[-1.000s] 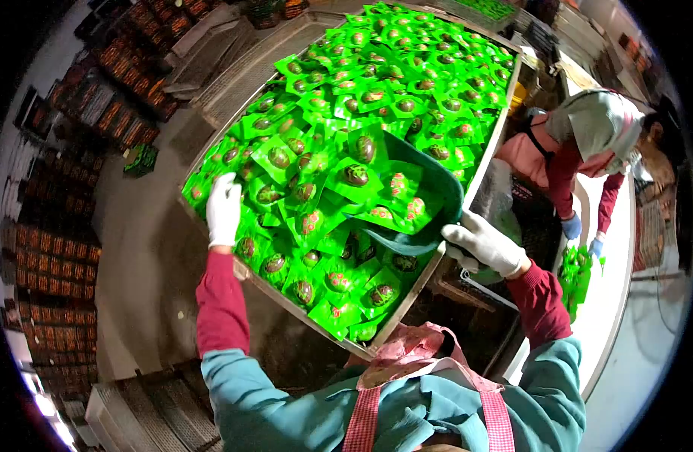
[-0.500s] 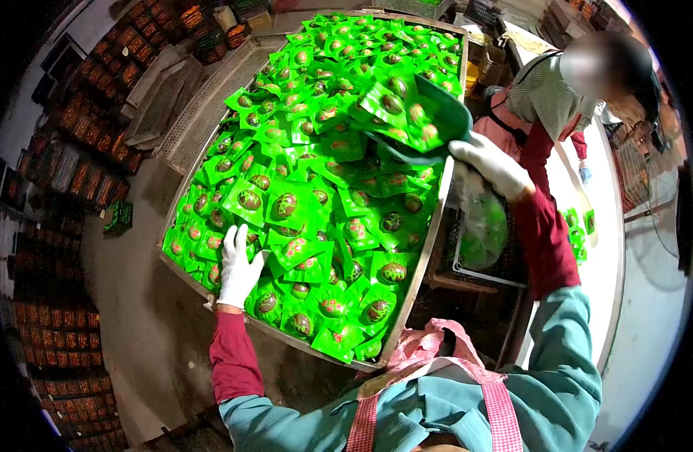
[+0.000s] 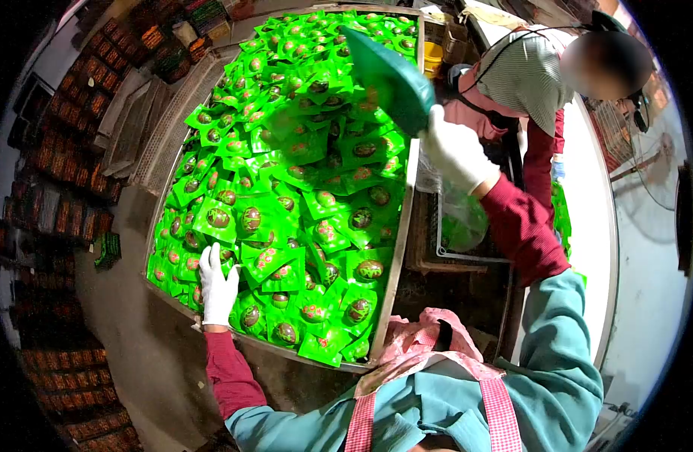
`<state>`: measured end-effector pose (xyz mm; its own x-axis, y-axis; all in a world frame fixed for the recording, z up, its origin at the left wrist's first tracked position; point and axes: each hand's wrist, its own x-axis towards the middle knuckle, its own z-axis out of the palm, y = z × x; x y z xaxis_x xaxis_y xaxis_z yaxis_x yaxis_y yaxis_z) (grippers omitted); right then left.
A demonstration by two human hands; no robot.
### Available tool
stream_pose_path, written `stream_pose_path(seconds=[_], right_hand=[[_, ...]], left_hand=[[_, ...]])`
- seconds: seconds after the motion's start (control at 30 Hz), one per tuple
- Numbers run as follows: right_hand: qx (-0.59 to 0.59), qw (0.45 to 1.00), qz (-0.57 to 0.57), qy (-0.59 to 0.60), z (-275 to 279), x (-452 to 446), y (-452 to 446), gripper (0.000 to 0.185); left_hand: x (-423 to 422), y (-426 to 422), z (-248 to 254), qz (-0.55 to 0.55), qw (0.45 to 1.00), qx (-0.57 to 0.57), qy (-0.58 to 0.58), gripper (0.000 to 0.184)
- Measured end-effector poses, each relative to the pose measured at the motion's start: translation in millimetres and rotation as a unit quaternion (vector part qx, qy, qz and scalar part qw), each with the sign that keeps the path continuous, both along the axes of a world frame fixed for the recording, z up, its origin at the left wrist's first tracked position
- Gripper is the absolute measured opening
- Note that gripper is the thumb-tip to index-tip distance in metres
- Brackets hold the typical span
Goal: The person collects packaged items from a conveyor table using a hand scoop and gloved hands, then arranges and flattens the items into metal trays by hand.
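A large metal-rimmed tray [image 3: 396,282] is heaped with bright green packets [image 3: 251,219], each with a brown egg-like item showing. My right hand [image 3: 456,153], in a white glove, is closed round the handle of a dark green scoop [image 3: 398,81]. The scoop is tilted on its side above the tray's right half, and its inside is mostly turned from view. Some packets left of it look smeared by motion. My gloved left hand [image 3: 219,286] rests with spread fingers against the packets at the tray's near left edge.
A co-worker [image 3: 523,83] bends over a white table [image 3: 587,211] at the right, with green packets there. Between lies a crate [image 3: 459,255] with a clear plastic bag. A yellow bucket [image 3: 432,59] stands behind. Stacked crates [image 3: 60,301] line the left.
The scoop, which showed packets in it, has moved left and up and turned on its side, and those packets no longer show in it. My left hand still touches the packets.
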<state>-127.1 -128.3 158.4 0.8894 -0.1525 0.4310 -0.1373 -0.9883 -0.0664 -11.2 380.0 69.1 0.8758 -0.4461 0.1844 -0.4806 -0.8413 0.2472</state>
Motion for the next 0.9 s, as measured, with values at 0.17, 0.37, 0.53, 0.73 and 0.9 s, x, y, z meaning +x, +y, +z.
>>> stream_pose_path(seconds=[0.17, 0.37, 0.53, 0.73, 0.9], right_hand=[[0.143, 0.99, 0.022, 0.007, -11.2, -55.7, 35.0, 0.043], [0.278, 0.956, -0.061, -0.073, -56.2, -158.4, 13.3, 0.05], [0.452, 0.883, -0.129, 0.0, -119.2, -279.9, 9.8, 0.042], [0.538, 0.821, -0.191, -0.017, -176.7, -402.6, 48.2, 0.032], [0.589, 0.752, -0.292, 0.054, -180.9, -456.8, 35.3, 0.038]], left_hand=[[3.6, 6.1, -5.2, -0.003, 1.0, -0.008, 0.017, 0.072], [-7.2, 15.3, 33.1, -0.04, 0.998, 0.038, 0.018, 0.062], [-64.5, 5.3, 48.3, 0.024, 0.997, -0.037, 0.062, 0.05], [-126.5, -2.0, -0.2, 0.036, 0.995, 0.075, -0.047, 0.052], [-126.3, -15.2, -10.7, 0.078, 0.994, 0.018, -0.077, 0.036]])
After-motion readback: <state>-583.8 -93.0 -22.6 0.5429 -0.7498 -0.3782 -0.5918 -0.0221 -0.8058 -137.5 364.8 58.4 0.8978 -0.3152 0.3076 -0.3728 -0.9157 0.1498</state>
